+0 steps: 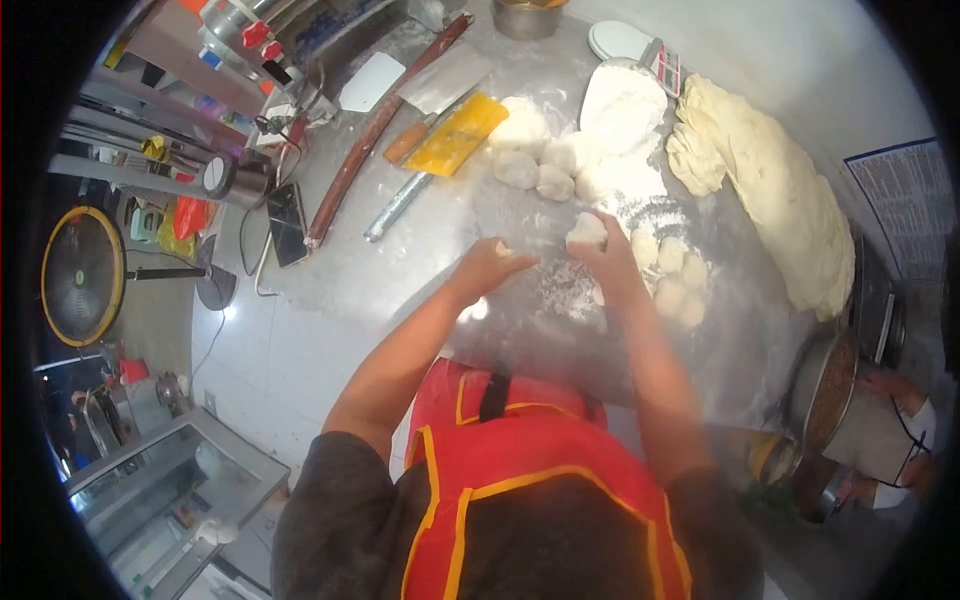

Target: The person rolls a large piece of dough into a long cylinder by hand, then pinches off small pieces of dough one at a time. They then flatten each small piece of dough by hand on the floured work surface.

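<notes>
My right hand (612, 258) is closed around a pale lump of dough (587, 231), which shows past the fingers. Over the floured steel table, my left hand (487, 270) is curled, with a small bit of pale dough (503, 249) showing at its top. Just right of my right hand, several flattened dough pieces (672, 255) lie close together. Beyond my hands several rounded dough balls (516, 169) sit beside a heap of white flour (625, 110). A large mass of dough (770, 180) stretches along the table's right side.
To the left lie a long rolling pin (375, 125), a yellow scraper (458, 135), a metal rod (398, 207) and a phone (288, 225). A kitchen scale (625, 42) stands at the back. At the lower right, another person's hand (893, 385) is near a large pot (825, 390).
</notes>
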